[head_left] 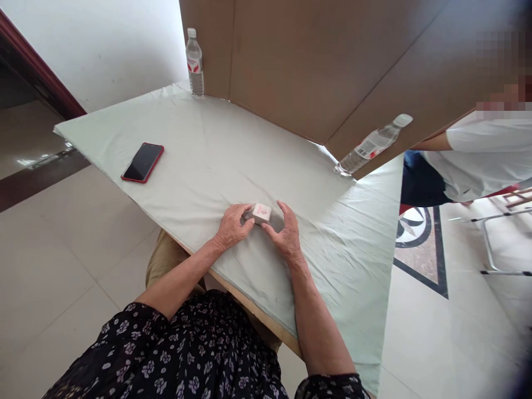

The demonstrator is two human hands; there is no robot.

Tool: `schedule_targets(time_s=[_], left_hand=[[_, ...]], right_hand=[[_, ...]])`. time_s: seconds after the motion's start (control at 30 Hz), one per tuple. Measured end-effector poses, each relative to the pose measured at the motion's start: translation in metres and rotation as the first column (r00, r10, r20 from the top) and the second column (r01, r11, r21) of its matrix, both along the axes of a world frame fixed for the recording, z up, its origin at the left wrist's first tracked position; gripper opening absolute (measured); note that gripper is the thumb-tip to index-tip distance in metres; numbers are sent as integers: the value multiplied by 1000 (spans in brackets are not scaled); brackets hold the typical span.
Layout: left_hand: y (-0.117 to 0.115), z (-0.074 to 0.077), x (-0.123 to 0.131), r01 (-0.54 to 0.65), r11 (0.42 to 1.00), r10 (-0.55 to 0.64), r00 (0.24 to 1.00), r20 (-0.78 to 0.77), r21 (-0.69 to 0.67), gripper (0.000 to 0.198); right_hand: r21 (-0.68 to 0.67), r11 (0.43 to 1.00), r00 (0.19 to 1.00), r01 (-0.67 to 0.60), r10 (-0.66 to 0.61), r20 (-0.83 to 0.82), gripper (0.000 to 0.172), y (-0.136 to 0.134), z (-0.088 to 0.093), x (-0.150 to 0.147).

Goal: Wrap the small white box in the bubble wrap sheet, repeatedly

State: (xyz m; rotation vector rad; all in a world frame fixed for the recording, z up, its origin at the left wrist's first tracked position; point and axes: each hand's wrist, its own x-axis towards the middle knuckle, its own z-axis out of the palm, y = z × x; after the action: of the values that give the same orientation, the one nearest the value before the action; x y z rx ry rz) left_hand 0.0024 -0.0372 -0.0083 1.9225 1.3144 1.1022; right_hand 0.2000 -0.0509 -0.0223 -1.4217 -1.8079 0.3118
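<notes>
Since there's just the head view to go on, here's everything from it. The left hand (233,226) and the right hand (285,230) meet on a small blocky pack with a white-and-red top and grey sides (260,213), which is near the front edge of the table, roughly in the middle. The left fingers are curled in and pinch the pack's left end. The right fingers arch loosely around its right side, with the thumb on the near side. So the pack is clamped between both hands, but I can't tell if it rests flat on the cloth or is lifted a bit.

The table is covered with a wrinkled pale green cloth (216,138). Well off to the left of the hands lies a black-screened phone in a red case (142,162), face up. At the far edge a clear plastic water bottle with a red label (194,64) stands upright just beside a big folded brown cardboard screen (316,61). A second clear water bottle (372,145) sits over on the right at the foot of the cardboard. It looks slanted in the picture – can't say whether it's actually leaning.

Bottom of the frame shows the wearer's dark floral dress (199,354). Another person in a white shirt (482,155) is past the table's right end.
</notes>
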Motion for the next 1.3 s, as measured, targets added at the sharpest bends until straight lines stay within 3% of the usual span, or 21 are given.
schedule_targets(time_s=[0.2, 0.5, 0.67, 0.8, 1.03, 1.3], left_hand=[[0, -1, 0, 1, 1000, -1, 1000, 6, -4, 37], [-4, 3, -3, 122, 985, -129, 990, 57, 121, 32], [-2, -5, -2, -36, 999, 34, 998, 49, 40, 35], [1, -10, -2, -77, 997, 77, 997, 23, 0, 43], [-3, -9, 0, -86, 990, 114, 953, -279, 112, 41], [-47, -3, -35, 4, 994, 60, 802, -594, 105, 54]], right_hand=[[-133, 991, 995, -20, 6, -102, 83, 6, -4, -2], [-135, 990, 982, -44, 18, -186, 65, 2, 0, -4], [-209, 973, 977, -92, 48, -207, 76, -1, 1, 0], [-200, 975, 969, -94, 44, -241, 80, -6, -1, 6], [-181, 981, 943, -68, 4, -333, 70, -9, -4, 10], [-164, 984, 892, -66, -15, -452, 61, -10, -3, 10]])
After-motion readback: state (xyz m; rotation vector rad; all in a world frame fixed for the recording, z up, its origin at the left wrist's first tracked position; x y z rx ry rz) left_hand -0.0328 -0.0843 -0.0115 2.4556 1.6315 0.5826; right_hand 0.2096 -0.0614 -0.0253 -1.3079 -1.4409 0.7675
